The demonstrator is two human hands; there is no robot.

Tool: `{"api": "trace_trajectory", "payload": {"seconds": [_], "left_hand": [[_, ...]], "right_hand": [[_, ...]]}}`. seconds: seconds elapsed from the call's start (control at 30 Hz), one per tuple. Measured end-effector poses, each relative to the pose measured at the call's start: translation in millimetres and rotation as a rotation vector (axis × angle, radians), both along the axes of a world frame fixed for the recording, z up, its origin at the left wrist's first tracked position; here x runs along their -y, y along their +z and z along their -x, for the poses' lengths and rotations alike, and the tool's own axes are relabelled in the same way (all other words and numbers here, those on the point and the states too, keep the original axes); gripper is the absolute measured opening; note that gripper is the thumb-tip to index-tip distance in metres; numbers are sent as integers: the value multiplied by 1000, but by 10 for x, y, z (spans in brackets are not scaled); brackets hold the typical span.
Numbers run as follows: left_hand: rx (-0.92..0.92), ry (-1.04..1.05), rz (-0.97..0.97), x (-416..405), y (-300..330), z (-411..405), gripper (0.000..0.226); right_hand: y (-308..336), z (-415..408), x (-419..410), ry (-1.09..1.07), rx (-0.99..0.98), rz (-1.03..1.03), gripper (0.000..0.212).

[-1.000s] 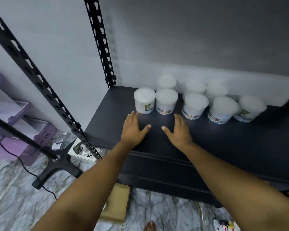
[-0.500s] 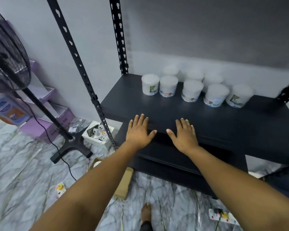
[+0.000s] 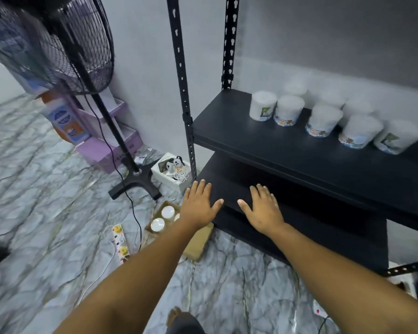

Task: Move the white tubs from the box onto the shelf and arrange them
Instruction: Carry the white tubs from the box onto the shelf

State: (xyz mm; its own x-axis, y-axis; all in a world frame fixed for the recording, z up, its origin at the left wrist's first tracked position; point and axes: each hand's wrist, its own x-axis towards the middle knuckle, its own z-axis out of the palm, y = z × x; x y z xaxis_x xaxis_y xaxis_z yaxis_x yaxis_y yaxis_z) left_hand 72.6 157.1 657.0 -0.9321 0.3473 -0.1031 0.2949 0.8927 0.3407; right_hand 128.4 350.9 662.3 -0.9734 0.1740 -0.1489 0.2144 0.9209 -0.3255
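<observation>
Both hands are empty. The left hand [image 3: 199,205] and right hand [image 3: 263,208] hang flat, fingers straight and spread, palms down, side by side in front of the lower board of the black rack — whether they touch it or only hover over it I cannot tell.

Most of the job looks done. On the shelf [image 3: 287,150] stands a front row of five white tubs [image 3: 288,110], running from about twelve o'clock of the hands out to two o'clock, with more tubs behind them against the wall; those at the back are too blurred to count surely. The front row is not quite tidy: the two at the left stand close together, the next sits a little apart, and the last ones, toward two o'clock, seem to lean, though the wide lens may be doing that.

What is left sits on the floor. The box [image 3: 198,239], brown card, lies just under the left wrist at about seven o'clock of that hand, and at least two white lids show inside it; a third may be peeping out beside the wrist. So I would judge a few more tubs have yet to come up, and then the row wants straightening.

A fan [image 3: 58,39] stands at ten o'clock, a power strip [image 3: 119,242] on the marble floor beside the box.
</observation>
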Motion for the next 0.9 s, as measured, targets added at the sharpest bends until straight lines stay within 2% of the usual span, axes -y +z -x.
{"api": "trace_trajectory", "payload": {"seconds": [0.23,0.37,0.43,0.6,0.83,0.9], "left_hand": [[137,96,31,885,-435,166,73],[172,135,58,1399,-837,422,95],[194,172,41,1610,-1169,586,98],[222,240,28,1937,-2301,912,91],[225,275,32,2032,-4329,1269,94],[222,257,41,2005,-4904,1368,89]], "right_hand": [[-406,388,805,105,144,39,72],[-889,681,1314,141,226,78,70],[-1254,868,1517,140,256,106,69],[-2359,1351,1804,171,310,127,72],[-4453,1978,1890,259,284,154,77],[-5006,2132,1895,284,253,148,77]]}}
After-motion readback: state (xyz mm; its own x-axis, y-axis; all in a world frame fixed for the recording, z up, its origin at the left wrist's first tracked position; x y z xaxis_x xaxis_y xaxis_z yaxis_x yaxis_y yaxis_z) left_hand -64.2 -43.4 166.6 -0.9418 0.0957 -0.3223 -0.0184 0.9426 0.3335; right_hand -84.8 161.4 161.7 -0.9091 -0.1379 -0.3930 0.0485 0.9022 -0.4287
